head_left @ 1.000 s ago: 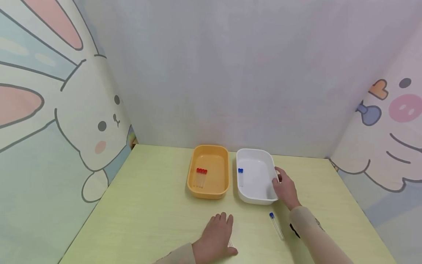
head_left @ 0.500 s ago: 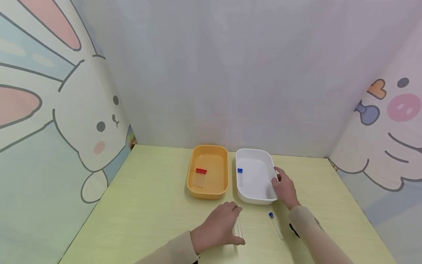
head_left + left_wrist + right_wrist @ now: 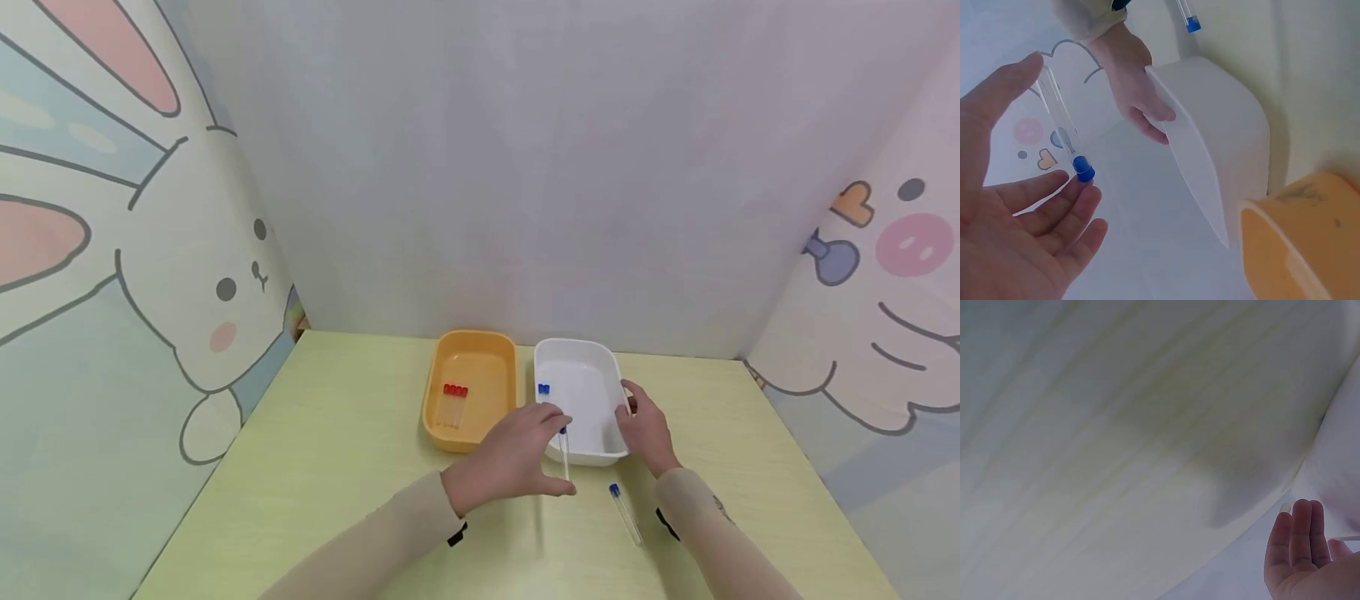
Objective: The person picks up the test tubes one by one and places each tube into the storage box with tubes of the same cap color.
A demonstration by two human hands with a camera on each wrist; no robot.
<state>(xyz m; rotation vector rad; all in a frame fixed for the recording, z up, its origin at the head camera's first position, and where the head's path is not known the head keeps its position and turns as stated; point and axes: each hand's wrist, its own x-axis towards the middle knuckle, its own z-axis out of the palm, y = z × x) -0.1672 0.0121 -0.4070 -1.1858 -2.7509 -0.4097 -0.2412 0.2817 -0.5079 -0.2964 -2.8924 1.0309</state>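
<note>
My left hand (image 3: 510, 454) pinches a clear test tube (image 3: 566, 458) with a blue cap, thumb at its bare end and fingertips at the cap. Held this way, the tube (image 3: 1059, 112) is off the table, over the near left corner of the white tray (image 3: 588, 400). My right hand (image 3: 647, 429) grips that tray's right rim. Inside the tray, at its left side, two blue caps (image 3: 543, 389) show; the left hand hides the tubes below them. In the right wrist view, the fingers of the right hand (image 3: 1300, 556) appear at the lower right corner.
Left of the white tray stands an orange tray (image 3: 491, 375) with several red-capped test tubes (image 3: 454, 407) lying side by side. Another blue-capped test tube (image 3: 626, 517) lies on the table in front of the white tray. A pale curtain backs the table.
My left hand has lifted the blue-capped test tube from the table and carried it forward and right to the white tray. The right hand has stayed on the tray's rim.
</note>
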